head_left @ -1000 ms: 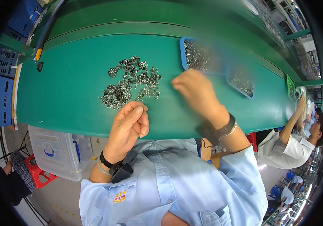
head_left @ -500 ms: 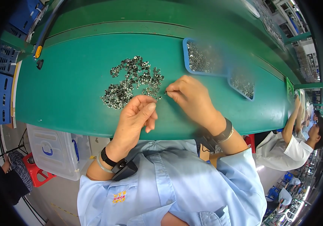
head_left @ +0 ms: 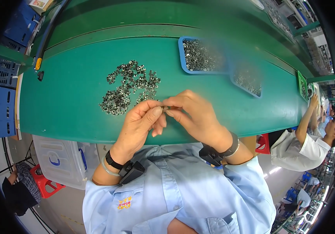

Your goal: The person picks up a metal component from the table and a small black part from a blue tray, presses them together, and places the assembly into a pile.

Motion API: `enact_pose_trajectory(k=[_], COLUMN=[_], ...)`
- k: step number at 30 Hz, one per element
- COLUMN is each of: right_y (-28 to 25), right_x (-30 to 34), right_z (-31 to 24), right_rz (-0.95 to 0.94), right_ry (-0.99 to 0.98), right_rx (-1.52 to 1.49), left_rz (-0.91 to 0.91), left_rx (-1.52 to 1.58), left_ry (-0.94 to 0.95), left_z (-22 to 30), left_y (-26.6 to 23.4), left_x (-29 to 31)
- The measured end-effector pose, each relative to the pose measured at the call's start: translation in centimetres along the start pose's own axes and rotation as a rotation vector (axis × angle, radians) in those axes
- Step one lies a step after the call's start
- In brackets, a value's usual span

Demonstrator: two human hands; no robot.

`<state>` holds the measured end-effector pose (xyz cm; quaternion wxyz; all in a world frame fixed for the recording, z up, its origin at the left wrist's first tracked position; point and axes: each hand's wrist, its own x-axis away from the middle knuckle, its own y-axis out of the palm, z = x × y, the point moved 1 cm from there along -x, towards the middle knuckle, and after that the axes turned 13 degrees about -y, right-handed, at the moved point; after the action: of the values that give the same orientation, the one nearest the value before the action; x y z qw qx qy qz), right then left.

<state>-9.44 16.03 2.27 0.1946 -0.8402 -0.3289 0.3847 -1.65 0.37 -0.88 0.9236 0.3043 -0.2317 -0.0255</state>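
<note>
In front of my body, my left hand (head_left: 141, 119) and my right hand (head_left: 194, 113) meet fingertip to fingertip over the near part of the green table. Pinched between both sets of thumbs and forefingers is a small metal part (head_left: 164, 109), mostly covered by the fingers; its exact shape cannot be made out. Just beyond my left hand spreads a loose pile of small shiny metal pieces (head_left: 116, 99), silver and dark, lying on the tabletop. The lower fingers of my left hand are curled.
A blue tray (head_left: 182, 58) of similar metal pieces stands at the back right, with a second blue tray (head_left: 246, 90) beside it, partly blurred. A yellow-ended tool (head_left: 38, 63) lies far left. A clear lidded box (head_left: 58, 160) is below the table edge. A co-worker (head_left: 302, 150) sits at right.
My right hand has moved left and nearer, bringing the small metal part from the pile's edge to my left fingertips. The view has shifted slightly.
</note>
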Motion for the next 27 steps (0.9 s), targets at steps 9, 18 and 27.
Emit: enact_pose_trajectory(k=[9, 18, 27], right_y=[0.7, 0.8, 1.0], right_x=[0.2, -0.1, 0.2], right_z=[0.1, 0.4, 1.9], right_rz=[0.054, -0.002, 0.069], right_ry=[-0.068, -0.128, -0.094], right_rx=[0.03, 0.082, -0.101], left_rz=[0.054, 0.033, 0.112], left_rx=[-0.02, 0.094, 0.016], left_ry=[-0.019, -0.044, -0.037], left_z=[0.1, 0.1, 0.1], left_y=[0.5, 0.1, 0.8], left_x=[0.9, 0.9, 0.6])
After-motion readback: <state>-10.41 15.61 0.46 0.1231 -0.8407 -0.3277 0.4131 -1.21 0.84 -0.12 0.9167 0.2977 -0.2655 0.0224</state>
